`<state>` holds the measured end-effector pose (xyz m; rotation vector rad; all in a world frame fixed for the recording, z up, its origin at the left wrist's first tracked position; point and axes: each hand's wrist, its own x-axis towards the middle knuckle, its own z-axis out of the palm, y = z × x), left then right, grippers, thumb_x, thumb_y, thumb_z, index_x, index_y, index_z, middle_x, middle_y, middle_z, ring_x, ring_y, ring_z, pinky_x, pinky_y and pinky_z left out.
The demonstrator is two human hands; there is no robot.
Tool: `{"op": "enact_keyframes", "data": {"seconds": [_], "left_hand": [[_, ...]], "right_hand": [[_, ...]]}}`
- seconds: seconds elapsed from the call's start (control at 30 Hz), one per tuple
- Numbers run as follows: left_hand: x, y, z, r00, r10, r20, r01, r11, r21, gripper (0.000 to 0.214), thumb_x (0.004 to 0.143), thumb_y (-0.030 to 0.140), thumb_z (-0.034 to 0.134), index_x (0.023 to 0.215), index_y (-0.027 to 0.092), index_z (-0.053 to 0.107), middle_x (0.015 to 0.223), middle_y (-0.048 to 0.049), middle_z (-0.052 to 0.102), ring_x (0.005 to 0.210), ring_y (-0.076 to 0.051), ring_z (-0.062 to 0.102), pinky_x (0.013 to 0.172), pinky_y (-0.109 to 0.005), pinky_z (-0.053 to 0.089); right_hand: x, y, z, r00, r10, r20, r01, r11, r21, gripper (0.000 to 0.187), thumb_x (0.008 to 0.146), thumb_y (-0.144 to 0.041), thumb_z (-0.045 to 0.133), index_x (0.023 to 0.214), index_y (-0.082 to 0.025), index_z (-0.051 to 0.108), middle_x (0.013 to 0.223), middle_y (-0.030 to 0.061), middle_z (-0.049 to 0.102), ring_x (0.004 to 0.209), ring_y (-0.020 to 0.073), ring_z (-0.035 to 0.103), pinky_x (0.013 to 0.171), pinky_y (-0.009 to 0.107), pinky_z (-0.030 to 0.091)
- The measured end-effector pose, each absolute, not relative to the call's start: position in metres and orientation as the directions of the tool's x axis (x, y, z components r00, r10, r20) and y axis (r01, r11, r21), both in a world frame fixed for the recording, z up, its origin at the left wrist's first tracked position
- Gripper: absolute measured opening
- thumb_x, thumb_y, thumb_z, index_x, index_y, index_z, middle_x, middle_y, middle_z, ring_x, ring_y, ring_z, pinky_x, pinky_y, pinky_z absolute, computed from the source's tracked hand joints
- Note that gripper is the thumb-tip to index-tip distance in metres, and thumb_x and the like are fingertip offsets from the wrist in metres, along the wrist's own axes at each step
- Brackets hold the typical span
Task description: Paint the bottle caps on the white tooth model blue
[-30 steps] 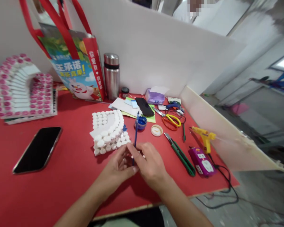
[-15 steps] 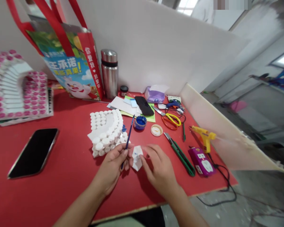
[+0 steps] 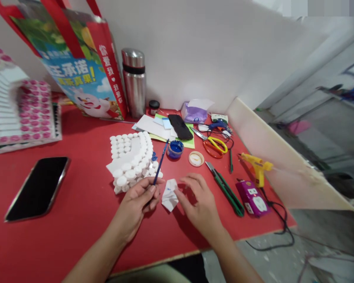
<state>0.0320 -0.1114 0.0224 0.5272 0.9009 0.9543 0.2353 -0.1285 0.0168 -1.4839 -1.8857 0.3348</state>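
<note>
Head cam: left hand (image 3: pixel 135 204) was closed around a thin blue paintbrush (image 3: pixel 160 164), its tip pointing toward the back edge, right beside the white bottle-cap model (image 3: pixel 131 159). Right hand (image 3: pixel 199 204) was loosely open, fingertips touching a crumpled white paper scrap (image 3: pixel 169 195) lying between both hands, near the red table's (image 3: pixel 85 196) front edge.

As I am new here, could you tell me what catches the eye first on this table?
At the centre of the red table, the left hand holds a blue paintbrush and the right hand touches a white tissue. Beyond them sits a white bottle-cap model; a colourful bag stands behind.
</note>
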Motion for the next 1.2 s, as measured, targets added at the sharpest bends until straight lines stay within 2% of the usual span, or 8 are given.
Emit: {"op": "enact_keyframes", "data": {"seconds": [0.2, 0.4, 0.53, 0.63, 0.83, 1.03, 1.13, 1.2], "left_hand": [[0.031, -0.112, 0.022, 0.287, 0.860, -0.423, -0.426, 0.510, 0.747, 0.048, 0.080, 0.047, 0.088, 0.109, 0.012, 0.071, 0.073, 0.0029, 0.056, 0.055, -0.006, 0.043, 0.051, -0.019, 0.024], [0.031, -0.113, 0.025, 0.318, 0.847, -0.426, -0.425, 0.529, 0.735, 0.046, 0.082, 0.045, 0.086, 0.109, 0.012, 0.069, 0.073, 0.0033, 0.056, 0.053, -0.004, 0.041, 0.050, -0.018, 0.022], [0.039, -0.116, 0.030, 0.387, 0.818, -0.425, -0.456, 0.570, 0.683, 0.040, 0.086, 0.047, 0.082, 0.103, 0.015, 0.065, 0.067, 0.0065, 0.051, 0.049, -0.003, 0.033, 0.048, -0.019, 0.020], [0.047, -0.119, 0.031, 0.417, 0.798, -0.436, -0.448, 0.597, 0.665, 0.041, 0.088, 0.052, 0.079, 0.101, 0.017, 0.061, 0.064, 0.0081, 0.047, 0.047, -0.003, 0.027, 0.046, -0.020, 0.017], [0.054, -0.120, 0.024, 0.371, 0.821, -0.434, -0.447, 0.568, 0.691, 0.047, 0.084, 0.056, 0.081, 0.096, 0.018, 0.057, 0.060, 0.0105, 0.043, 0.044, -0.003, 0.024, 0.044, -0.019, 0.015], [0.056, -0.119, 0.021, 0.352, 0.827, -0.437, -0.427, 0.558, 0.712, 0.046, 0.085, 0.057, 0.079, 0.097, 0.019, 0.056, 0.059, 0.0106, 0.044, 0.044, -0.004, 0.024, 0.043, -0.019, 0.016], [0.059, -0.120, 0.020, 0.372, 0.827, -0.422, -0.407, 0.554, 0.726, 0.046, 0.087, 0.058, 0.077, 0.095, 0.020, 0.052, 0.059, 0.0106, 0.044, 0.044, -0.004, 0.023, 0.044, -0.019, 0.015], [0.060, -0.121, 0.019, 0.362, 0.840, -0.405, -0.374, 0.529, 0.762, 0.046, 0.089, 0.060, 0.075, 0.094, 0.021, 0.051, 0.059, 0.0105, 0.043, 0.045, -0.004, 0.022, 0.045, -0.020, 0.014]], "right_hand": [[0.230, -0.105, 0.011, -0.101, 0.991, 0.088, 0.775, 0.134, -0.618, 0.037, 0.094, -0.023, 0.073, 0.130, -0.018, 0.068, 0.121, 0.0137, 0.069, 0.107, 0.0270, 0.071, 0.095, 0.043, 0.060], [0.238, -0.100, 0.011, -0.102, 0.995, -0.020, 0.702, 0.058, -0.710, 0.004, 0.088, -0.015, 0.069, 0.087, -0.019, 0.068, 0.091, 0.0046, 0.067, 0.082, 0.0194, 0.064, 0.074, 0.032, 0.050], [0.235, -0.092, 0.021, 0.166, 0.985, -0.043, 0.468, -0.118, -0.876, 0.019, 0.094, -0.037, 0.068, 0.086, -0.022, 0.059, 0.068, -0.0036, 0.061, 0.061, 0.0155, 0.054, 0.060, 0.028, 0.039], [0.220, -0.087, 0.031, 0.281, 0.958, -0.051, 0.253, -0.125, -0.959, 0.027, 0.091, -0.043, 0.073, 0.087, -0.024, 0.055, 0.064, -0.0066, 0.058, 0.057, 0.0137, 0.050, 0.057, 0.027, 0.038], [0.192, -0.094, 0.040, 0.191, 0.978, -0.079, -0.115, -0.058, -0.992, 0.022, 0.085, -0.037, 0.080, 0.086, -0.021, 0.064, 0.075, -0.0045, 0.062, 0.068, 0.0114, 0.057, 0.067, 0.024, 0.047], [0.190, -0.094, 0.031, 0.037, 0.974, -0.225, -0.441, -0.186, -0.878, 0.033, 0.083, -0.048, 0.086, 0.082, -0.019, 0.070, 0.072, -0.0018, 0.067, 0.060, 0.0103, 0.057, 0.061, 0.024, 0.047], [0.187, -0.091, 0.028, 0.016, 0.960, -0.280, -0.498, -0.235, -0.834, 0.036, 0.069, -0.035, 0.098, 0.087, -0.021, 0.070, 0.073, -0.0040, 0.069, 0.056, 0.0085, 0.055, 0.056, 0.021, 0.044], [0.186, -0.090, 0.029, -0.006, 0.955, -0.296, -0.466, -0.264, -0.844, 0.037, 0.069, -0.034, 0.099, 0.094, -0.020, 0.075, 0.079, -0.0018, 0.073, 0.060, 0.0084, 0.056, 0.057, 0.020, 0.043]]}}
